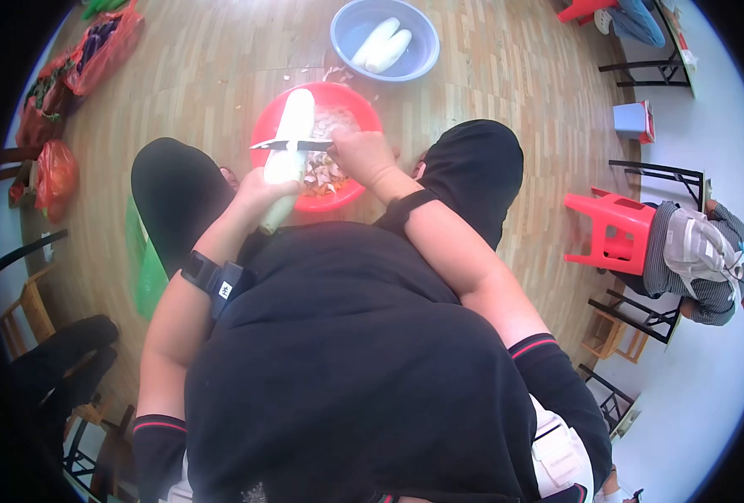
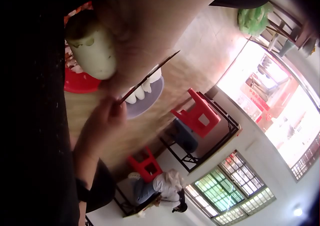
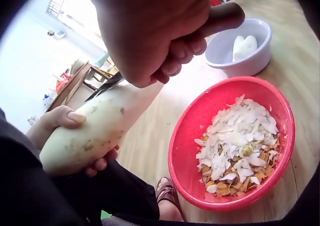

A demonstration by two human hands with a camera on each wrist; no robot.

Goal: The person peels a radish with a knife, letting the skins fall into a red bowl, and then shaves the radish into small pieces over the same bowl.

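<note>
My left hand grips a long white radish near its lower end; in the right wrist view the thumb lies on top and fingertips curl beneath. Brownish marks spot the skin of the radish on its near part. My right hand holds a knife by the handle, its blade lying across the radish. Below them on the floor stands a red basin, with white peel heaped over orange peelings.
A pale blue basin with white radishes in it stands beyond the red one. Red bags lie at the far left and a green bag near my left leg. A red stool with a seated person is at right.
</note>
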